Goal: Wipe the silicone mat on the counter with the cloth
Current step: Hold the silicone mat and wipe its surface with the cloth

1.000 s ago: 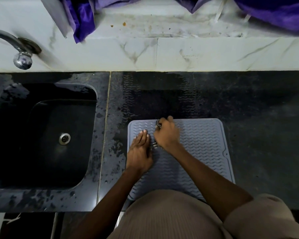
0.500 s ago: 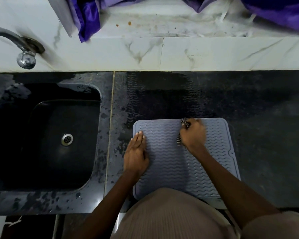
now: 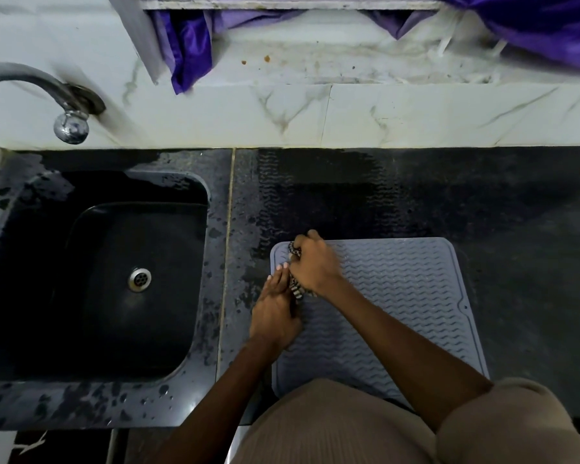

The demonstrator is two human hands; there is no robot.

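A grey silicone mat (image 3: 402, 296) with a wavy ribbed surface lies flat on the dark counter, near its front edge. My right hand (image 3: 313, 262) is closed on a small striped cloth (image 3: 296, 289) and presses it onto the mat's far left corner. Only the cloth's ends show, above and below the fist. My left hand (image 3: 273, 311) lies flat, fingers together, on the mat's left edge, touching the cloth and my right hand.
A black sink (image 3: 114, 276) with a metal drain sits left of the mat, its rim wet. A chrome tap (image 3: 71, 125) juts from the marble wall. Purple fabric (image 3: 190, 48) hangs over the ledge. A wet wavy imprint (image 3: 315, 195) marks the counter behind the mat.
My right hand has swept the cloth from the mat's middle back to its far left corner, up against my left hand. The left hand has stayed on the mat's left edge.
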